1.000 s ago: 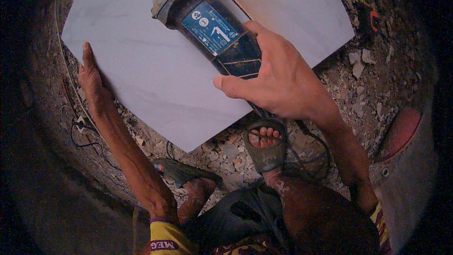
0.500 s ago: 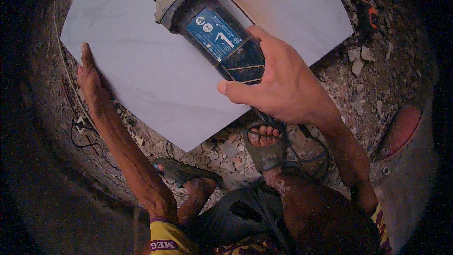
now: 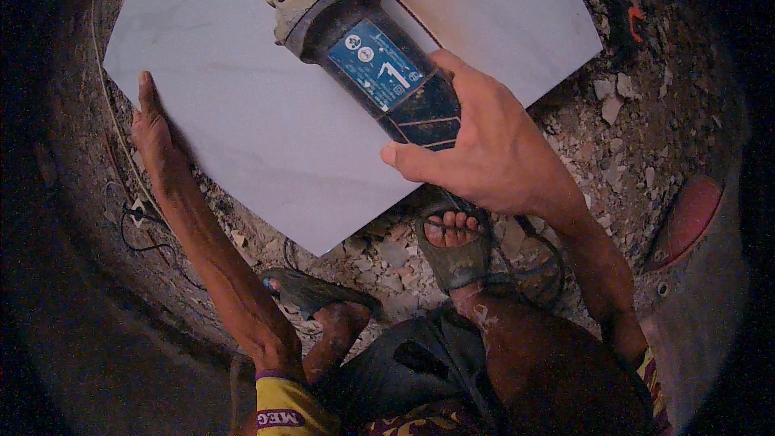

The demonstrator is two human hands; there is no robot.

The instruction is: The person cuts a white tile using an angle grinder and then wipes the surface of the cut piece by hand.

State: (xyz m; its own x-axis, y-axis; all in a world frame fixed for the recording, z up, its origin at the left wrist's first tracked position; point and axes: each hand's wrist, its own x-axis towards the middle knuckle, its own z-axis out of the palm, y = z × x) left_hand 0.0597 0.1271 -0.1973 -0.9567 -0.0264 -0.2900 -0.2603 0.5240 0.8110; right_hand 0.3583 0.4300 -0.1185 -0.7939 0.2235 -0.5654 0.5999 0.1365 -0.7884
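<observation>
My right hand (image 3: 492, 149) is wrapped tight around the grinder (image 3: 371, 64), which sits over the tile (image 3: 242, 113) with its head pointing to about 11 o'clock. My left hand (image 3: 157, 141) lies flat at 9 o'clock, fingers pressed together on the tile's edge, rubble (image 3: 646, 145) all around.

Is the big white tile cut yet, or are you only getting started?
No cut line shows on the large white marble-look tile, so little looks done beyond laying it flat on the rubble. In hand: the right hand grips the dark blue angle grinder above the tile, while the left hand presses flat on the tile's left edge. The cutting end is out of view at the top, so the whole cut seems left.
</observation>
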